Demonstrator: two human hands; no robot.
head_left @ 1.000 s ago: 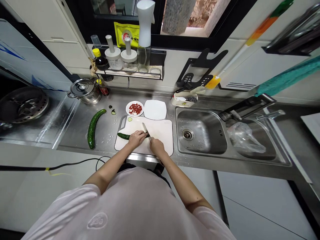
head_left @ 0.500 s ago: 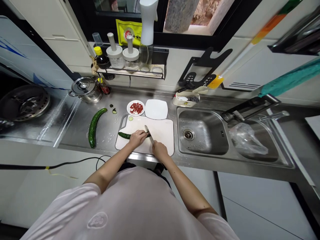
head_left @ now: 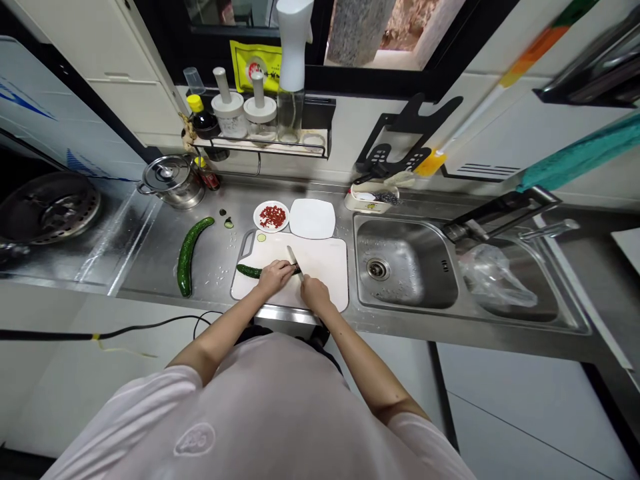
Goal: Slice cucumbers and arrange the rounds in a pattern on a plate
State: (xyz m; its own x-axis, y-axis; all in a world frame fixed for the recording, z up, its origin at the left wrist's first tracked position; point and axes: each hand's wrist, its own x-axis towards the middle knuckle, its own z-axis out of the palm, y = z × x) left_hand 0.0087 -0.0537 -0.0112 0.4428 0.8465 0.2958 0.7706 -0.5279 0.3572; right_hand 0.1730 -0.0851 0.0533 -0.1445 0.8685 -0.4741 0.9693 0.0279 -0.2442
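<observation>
My left hand (head_left: 275,277) presses down on a dark green cucumber (head_left: 249,271) that lies across the white cutting board (head_left: 327,267). Wrapped round the knife's handle is my right hand (head_left: 314,293), at the board's front. The knife blade (head_left: 292,256) points away from me and crosses the cucumber's right end, close to the left fingertips. A pale round slice (head_left: 261,237) rests near the board's back left corner. Behind the board are a plate of chopped red pieces (head_left: 273,216) and a white square plate (head_left: 313,219).
A whole curved cucumber (head_left: 188,257) and small green scraps (head_left: 229,223) lie left of the board. Further left stand a lidded pot (head_left: 173,180) and a wok (head_left: 47,207). The sink (head_left: 407,263) is to the right, under a faucet (head_left: 500,213); a seasoning shelf (head_left: 260,143) hangs behind.
My right hand and the knife have shifted slightly to the left and away from me. My left hand stays on the cucumber.
</observation>
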